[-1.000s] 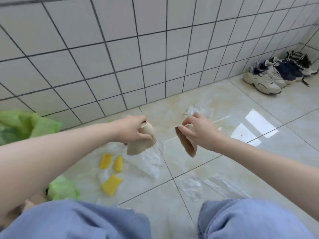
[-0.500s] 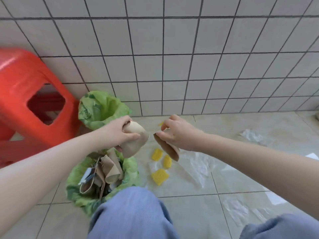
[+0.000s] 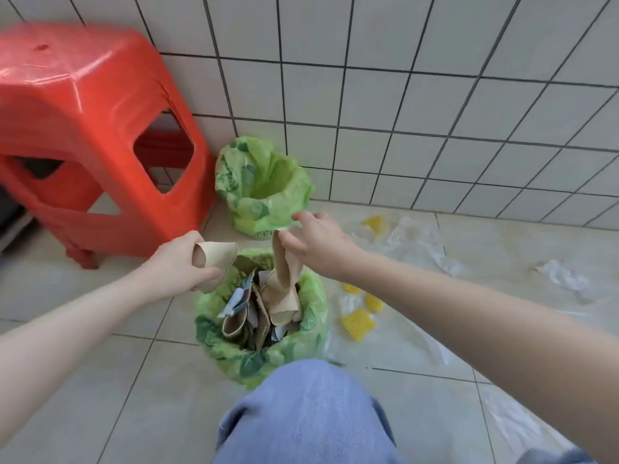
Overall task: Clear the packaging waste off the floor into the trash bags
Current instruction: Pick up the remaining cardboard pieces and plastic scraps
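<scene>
Two green trash bags stand on the tiled floor. The near bag (image 3: pixel 231 353) is stuffed with brown cardboard scraps; the far bag (image 3: pixel 268 209) by the wall looks empty. My left hand (image 3: pixel 181 266) grips a rolled brown cardboard piece (image 3: pixel 216 261) just left of the near bag's rim. My right hand (image 3: pixel 315 242) hovers over the same bag with its fingers spread. A brown cardboard strip (image 3: pixel 284 276) hangs right under its thumb, with the lower end inside the bag. Yellow foam net pieces (image 3: pixel 356 324) and clear plastic film (image 3: pixel 415 239) lie on the floor to the right.
A red plastic stool (image 3: pixel 83 128) stands against the white tiled wall at the left, close to the far bag. My knee in blue jeans (image 3: pixel 301 413) is just in front of the near bag. A crumpled clear wrapper (image 3: pixel 562 279) lies further right.
My view swung left from the shoes and open floor to the bags and stool. Both hands carried the cardboard pieces over the near bag. My right hand's fingers have spread off the strip.
</scene>
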`<state>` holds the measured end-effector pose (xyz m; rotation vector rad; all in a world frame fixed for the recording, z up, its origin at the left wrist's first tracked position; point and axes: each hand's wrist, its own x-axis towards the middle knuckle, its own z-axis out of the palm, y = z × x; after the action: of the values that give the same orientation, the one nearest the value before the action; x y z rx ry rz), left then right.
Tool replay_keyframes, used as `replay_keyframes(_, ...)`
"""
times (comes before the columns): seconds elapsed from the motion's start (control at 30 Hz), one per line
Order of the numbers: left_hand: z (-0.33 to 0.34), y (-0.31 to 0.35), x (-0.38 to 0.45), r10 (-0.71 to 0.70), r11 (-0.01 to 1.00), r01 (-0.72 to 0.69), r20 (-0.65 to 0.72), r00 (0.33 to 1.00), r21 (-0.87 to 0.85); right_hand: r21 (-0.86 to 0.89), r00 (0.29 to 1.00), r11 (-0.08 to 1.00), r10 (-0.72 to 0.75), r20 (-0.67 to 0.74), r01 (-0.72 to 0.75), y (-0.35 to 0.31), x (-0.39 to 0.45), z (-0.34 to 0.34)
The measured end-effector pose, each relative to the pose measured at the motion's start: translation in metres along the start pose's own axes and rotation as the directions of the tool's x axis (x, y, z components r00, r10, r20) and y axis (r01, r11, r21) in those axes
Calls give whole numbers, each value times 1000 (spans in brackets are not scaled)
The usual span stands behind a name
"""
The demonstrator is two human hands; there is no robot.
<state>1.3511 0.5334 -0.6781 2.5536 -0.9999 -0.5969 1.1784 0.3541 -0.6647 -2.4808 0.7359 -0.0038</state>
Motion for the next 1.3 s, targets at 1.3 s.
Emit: replay_keyframes(1.3,87,-33,39,17,969,-48,127,992,243,-498,900,753,-314,302,430,3,64,92)
